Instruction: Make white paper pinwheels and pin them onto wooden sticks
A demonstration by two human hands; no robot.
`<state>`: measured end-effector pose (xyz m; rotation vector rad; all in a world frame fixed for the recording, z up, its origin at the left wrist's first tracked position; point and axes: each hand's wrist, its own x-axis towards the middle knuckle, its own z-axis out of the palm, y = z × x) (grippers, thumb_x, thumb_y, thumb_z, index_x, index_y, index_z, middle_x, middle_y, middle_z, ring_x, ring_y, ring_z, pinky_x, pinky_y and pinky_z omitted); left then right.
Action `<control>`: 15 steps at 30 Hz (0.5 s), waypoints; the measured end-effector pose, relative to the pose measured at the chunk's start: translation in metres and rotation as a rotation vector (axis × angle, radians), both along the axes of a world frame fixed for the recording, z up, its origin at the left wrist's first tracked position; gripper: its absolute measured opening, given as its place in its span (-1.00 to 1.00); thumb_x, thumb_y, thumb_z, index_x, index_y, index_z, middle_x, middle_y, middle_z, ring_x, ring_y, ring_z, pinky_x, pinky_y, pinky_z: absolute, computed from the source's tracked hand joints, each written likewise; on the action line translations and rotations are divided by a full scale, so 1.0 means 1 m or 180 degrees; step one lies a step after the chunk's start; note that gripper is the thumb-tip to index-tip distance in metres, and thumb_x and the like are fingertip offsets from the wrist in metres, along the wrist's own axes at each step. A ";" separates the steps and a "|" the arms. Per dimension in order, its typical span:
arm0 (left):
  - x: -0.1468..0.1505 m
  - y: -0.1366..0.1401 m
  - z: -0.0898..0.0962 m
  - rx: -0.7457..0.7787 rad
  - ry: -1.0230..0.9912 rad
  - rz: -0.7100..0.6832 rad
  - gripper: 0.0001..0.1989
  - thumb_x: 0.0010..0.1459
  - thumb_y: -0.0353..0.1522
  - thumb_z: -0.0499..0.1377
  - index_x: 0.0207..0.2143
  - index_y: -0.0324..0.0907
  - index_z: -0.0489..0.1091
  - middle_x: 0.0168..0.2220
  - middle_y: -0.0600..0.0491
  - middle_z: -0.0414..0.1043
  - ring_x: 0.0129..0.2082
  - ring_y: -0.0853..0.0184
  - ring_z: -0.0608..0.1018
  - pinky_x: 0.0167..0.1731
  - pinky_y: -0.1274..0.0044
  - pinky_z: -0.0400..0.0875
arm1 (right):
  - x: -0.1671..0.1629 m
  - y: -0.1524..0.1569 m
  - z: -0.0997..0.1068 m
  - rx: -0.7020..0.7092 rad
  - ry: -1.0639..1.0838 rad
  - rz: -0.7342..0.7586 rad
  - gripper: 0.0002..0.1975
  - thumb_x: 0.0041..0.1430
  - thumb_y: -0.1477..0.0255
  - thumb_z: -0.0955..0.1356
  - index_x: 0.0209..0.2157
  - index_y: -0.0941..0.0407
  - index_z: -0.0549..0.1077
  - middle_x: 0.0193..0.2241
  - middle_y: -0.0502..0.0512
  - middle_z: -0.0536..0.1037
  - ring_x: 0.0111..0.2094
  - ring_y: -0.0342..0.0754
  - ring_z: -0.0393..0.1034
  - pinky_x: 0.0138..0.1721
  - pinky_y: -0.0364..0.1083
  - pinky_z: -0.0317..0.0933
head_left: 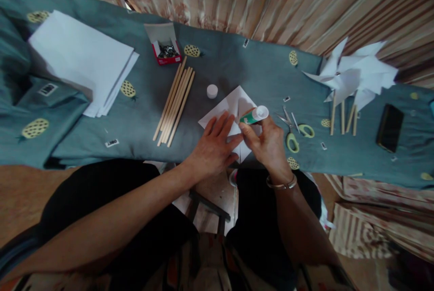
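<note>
A square of white paper (219, 111) with cuts running in from its corners lies on the cloth near the table's front edge. My left hand (217, 141) rests flat on it, fingers spread. Wrapped round a green and white glue stick (249, 117) is my right hand (267, 139). The glue stick is tilted, its lower end towards the paper; whether it touches is hidden by my fingers. Beyond the paper stands a round white cap (212, 91). Scissors with green handles (292, 137) lie just right of my right hand, blades apart.
Wooden sticks (175, 101) lie in a bundle left of the paper, below an open red box of metal pins (167, 51). Further left is a stack of white paper (84, 55). On the right are paper pinwheels (352, 71) on sticks and a dark phone (389, 128). A curtain (237, 1) hangs behind.
</note>
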<state>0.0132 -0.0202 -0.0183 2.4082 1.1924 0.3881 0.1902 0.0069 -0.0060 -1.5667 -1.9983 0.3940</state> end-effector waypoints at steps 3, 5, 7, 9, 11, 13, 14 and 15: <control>0.000 0.000 0.000 -0.0026 -0.0015 -0.0009 -0.46 0.21 -0.27 0.25 0.21 -0.18 0.31 0.40 -0.32 -0.02 0.42 -0.17 0.00 0.30 -0.03 -0.01 | -0.002 0.000 0.001 0.0038 -0.0002 -0.0020 -0.67 0.29 0.11 0.30 -0.17 0.10 0.45 -0.26 0.16 0.62 -0.22 0.08 0.53 -0.16 0.05 0.40; 0.000 0.000 -0.001 -0.0019 -0.0017 -0.0011 -0.46 0.21 -0.27 0.25 0.22 -0.17 0.30 0.41 -0.32 -0.03 0.42 -0.17 0.00 0.30 -0.03 -0.01 | -0.003 0.001 0.001 0.0061 -0.0010 -0.0029 -0.67 0.29 0.12 0.31 -0.18 0.10 0.45 -0.28 0.16 0.62 -0.24 0.07 0.53 -0.18 0.04 0.41; 0.000 0.000 -0.002 -0.0003 -0.0011 -0.0013 -0.45 0.20 -0.28 0.26 0.22 -0.16 0.29 0.41 -0.31 -0.03 0.42 -0.17 0.01 0.30 -0.03 -0.02 | -0.003 0.001 0.001 0.0083 -0.0010 -0.0043 -0.68 0.29 0.12 0.31 -0.20 0.09 0.45 -0.30 0.14 0.62 -0.25 0.07 0.53 -0.19 0.04 0.41; 0.000 0.000 -0.003 0.0012 -0.0014 -0.0009 -0.44 0.19 -0.27 0.26 0.23 -0.15 0.29 0.41 -0.29 -0.02 0.42 -0.16 0.01 0.31 -0.02 -0.02 | -0.004 0.002 0.001 0.0065 -0.0008 -0.0063 -0.69 0.28 0.13 0.31 -0.20 0.08 0.45 -0.32 0.12 0.61 -0.26 0.07 0.53 -0.20 0.03 0.41; 0.000 0.000 -0.003 0.0033 -0.0050 -0.0004 -0.45 0.20 -0.27 0.25 0.23 -0.14 0.28 0.41 -0.27 -0.02 0.42 -0.15 0.01 0.31 -0.02 -0.02 | -0.004 0.002 0.001 -0.0016 0.0003 -0.0041 -0.70 0.27 0.14 0.32 -0.19 0.09 0.45 -0.31 0.12 0.61 -0.26 0.06 0.52 -0.20 0.03 0.40; -0.001 0.000 -0.003 0.0042 -0.0063 -0.0017 -0.46 0.22 -0.27 0.24 0.23 -0.14 0.28 0.42 -0.27 -0.03 0.42 -0.14 0.01 0.31 -0.02 -0.02 | -0.004 0.003 0.002 -0.0104 0.0019 0.0016 -0.72 0.28 0.16 0.32 -0.18 0.09 0.45 -0.29 0.12 0.60 -0.25 0.06 0.51 -0.18 0.03 0.38; -0.001 0.000 -0.003 0.0038 -0.0055 -0.0026 -0.46 0.22 -0.27 0.24 0.23 -0.15 0.28 0.41 -0.28 -0.03 0.42 -0.15 0.01 0.31 -0.02 -0.02 | -0.004 0.003 0.002 -0.0127 0.0030 0.0041 -0.72 0.28 0.16 0.32 -0.18 0.08 0.45 -0.28 0.12 0.60 -0.23 0.06 0.51 -0.17 0.03 0.38; -0.001 0.000 -0.003 0.0030 -0.0037 -0.0036 -0.46 0.21 -0.27 0.24 0.23 -0.17 0.28 0.41 -0.30 -0.03 0.42 -0.16 0.01 0.31 -0.02 -0.02 | -0.004 0.003 0.003 -0.0137 0.0041 0.0058 -0.73 0.28 0.16 0.32 -0.19 0.08 0.45 -0.28 0.12 0.60 -0.23 0.06 0.50 -0.17 0.03 0.37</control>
